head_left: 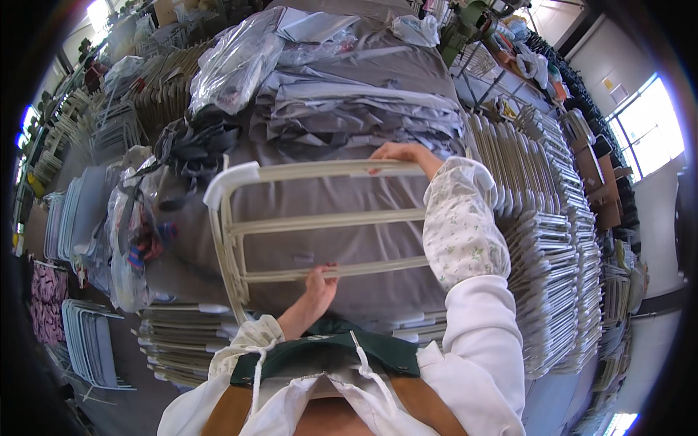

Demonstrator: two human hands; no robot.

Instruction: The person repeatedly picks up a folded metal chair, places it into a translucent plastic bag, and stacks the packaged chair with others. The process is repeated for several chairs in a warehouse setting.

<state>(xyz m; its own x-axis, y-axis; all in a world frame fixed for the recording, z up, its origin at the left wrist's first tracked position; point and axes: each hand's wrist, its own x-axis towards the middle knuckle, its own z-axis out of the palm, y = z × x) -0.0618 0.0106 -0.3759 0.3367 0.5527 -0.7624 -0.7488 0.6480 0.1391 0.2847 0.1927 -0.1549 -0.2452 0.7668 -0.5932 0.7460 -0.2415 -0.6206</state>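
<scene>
A cream metal tube frame (327, 220) with several crossbars and a white sleeve (231, 182) on its far left corner is held up over a grey cloth-covered table (349, 247). My right hand (402, 153) reaches across and is closed on the far tube near its right part. Around the near crossbar, the fingers of my left hand (320, 289) are wrapped. The right end of the frame is hidden behind my right sleeve. Beyond the frame lies a pile of folded grey fabric (356, 109).
Stacked frames (549, 283) rise along the table's right side, and more frames (182, 341) lie at the near left. Clear plastic wrapping (240, 62) and black straps (196, 145) rest at the far left. A green machine (465, 25) stands at the far right.
</scene>
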